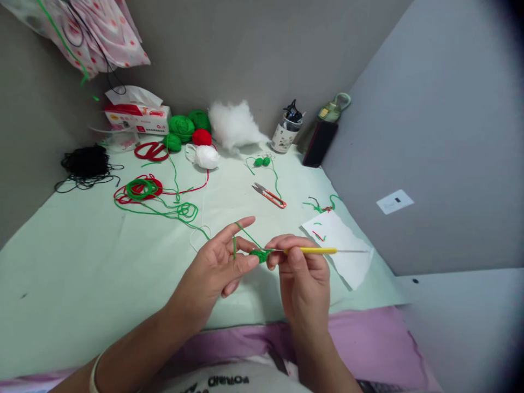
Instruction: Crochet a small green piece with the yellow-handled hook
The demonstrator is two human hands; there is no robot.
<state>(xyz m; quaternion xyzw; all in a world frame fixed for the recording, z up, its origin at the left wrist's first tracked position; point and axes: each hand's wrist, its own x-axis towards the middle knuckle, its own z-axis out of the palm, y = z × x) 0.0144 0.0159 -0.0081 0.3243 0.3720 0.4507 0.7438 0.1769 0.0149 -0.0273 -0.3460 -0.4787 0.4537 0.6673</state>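
- Left hand (216, 262) and right hand (305, 273) raised, we are working above a wide table under a pale green cover (102, 278), where a loose coil of green yarn (143, 188) is sprawling on the left.
- Beyond our right hand, a creased sheet of white paper (352, 248) is lying on the table, bearing some yarn scraps.
- With our left hand we are pinching the work between thumb and fingers, while the index finger is standing out and carrying yarn. Too hard a tug here could be drawing the stitches tight, we judge; a snag among the loose loops would be a likely cause.
- With our right hand we are gripping a handle, thumb and fingers closed around it. Pulling back too soon or twisting could be letting a loop slip off.
- That handle is belonging to a slim crochet hook with a yellow grip and metal ends (315, 250). Its long axis is running left to right, nearly level; one end is pointing left into the work, the other right, over the paper.
- Between our fingertips, just above the table's near part, we are holding a small, rounded piece of green crochet (260, 256); its longer side is lying roughly along the hook's line.
- Thinnest of all, a straight green yarn strand (249, 235) is slanting down rightward from our left index finger to the piece.
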